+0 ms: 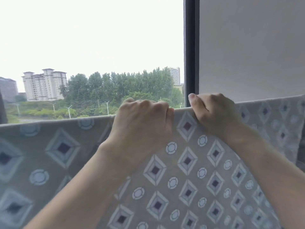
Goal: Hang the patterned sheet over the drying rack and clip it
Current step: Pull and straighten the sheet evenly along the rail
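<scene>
Patterned sheet (189,171), grey-brown fabric printed with pale blue diamonds and ringed circles, is draped over a horizontal line running across in front of the window; the rack bar itself is hidden under the fold, so we can't confirm what it sits on. We have both hands at the top fold. Left hand (143,118) has its fingers curled over the sheet's top edge, gripping the fabric. Right hand (212,111), just beside it along the same edge, also grips the fold, thumb sticking up above it. Small gap of sheet between the two hands. Dark window frame (189,52) stands right behind the sheet, above the right hand; grey wall panel (250,47) lies further right of the frame. Status, as we judge it: hanging is mostly done, as fabric spans the full width at even height, with a slight bunching below the hands. Remaining: smoothing or centring the fold, then clipping. No clips visible anywhere on the sheet or in either hand, so the clipping step looks not started.
</scene>
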### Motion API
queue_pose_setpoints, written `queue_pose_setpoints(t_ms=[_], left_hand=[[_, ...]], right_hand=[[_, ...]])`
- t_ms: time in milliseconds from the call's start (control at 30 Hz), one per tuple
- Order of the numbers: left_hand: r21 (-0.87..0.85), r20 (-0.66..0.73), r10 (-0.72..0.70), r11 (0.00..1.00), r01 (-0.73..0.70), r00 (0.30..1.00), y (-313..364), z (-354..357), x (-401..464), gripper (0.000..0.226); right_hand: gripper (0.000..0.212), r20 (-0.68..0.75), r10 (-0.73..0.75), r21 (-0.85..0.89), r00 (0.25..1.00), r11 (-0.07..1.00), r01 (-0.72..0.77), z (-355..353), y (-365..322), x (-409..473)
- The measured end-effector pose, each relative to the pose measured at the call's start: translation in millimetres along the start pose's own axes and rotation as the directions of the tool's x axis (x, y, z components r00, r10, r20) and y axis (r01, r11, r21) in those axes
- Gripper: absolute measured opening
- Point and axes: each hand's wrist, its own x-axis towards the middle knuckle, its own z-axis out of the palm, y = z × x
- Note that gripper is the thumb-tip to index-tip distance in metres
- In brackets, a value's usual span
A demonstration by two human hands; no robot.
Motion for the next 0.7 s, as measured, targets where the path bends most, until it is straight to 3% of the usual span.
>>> queue_pose_setpoints(t_ms=[100,300,433,567,700], left_hand=[[0.021,0.017,-0.035,0.999,0.034,0.999,-28.6,-15.2,-20.8,0.040],[0.159,-0.078,-0.304,0.936,0.313,0.949,-87.2,-33.3,-57.2,0.051],[0.196,-0.105,-0.235,0.948,0.252,0.966,-88.4,-35.2,-59.3,0.049],[0.154,-0.101,-0.350,0.919,0.362,0.931,-114.5,-56.3,-88.5,0.042],[0.170,-0.142,-0.412,0.886,0.432,0.900,-141.7,-68.6,-118.9,0.042]], right_hand=[[0.053,-0.014,-0.063,-0.003,0.998,0.998,0.063,7.9,-43.8,0.6],[0.053,0.036,-0.078,0.033,0.996,0.996,0.077,13.1,-97.4,3.6],[0.053,0.083,-0.187,0.056,0.979,0.982,0.183,20.0,-141.0,4.0],[0.061,0.070,-0.119,-0.036,0.990,0.992,0.122,23.0,-143.0,8.2],[0.055,0.122,-0.037,0.020,0.992,0.999,0.035,20.5,-154.0,6.3]])
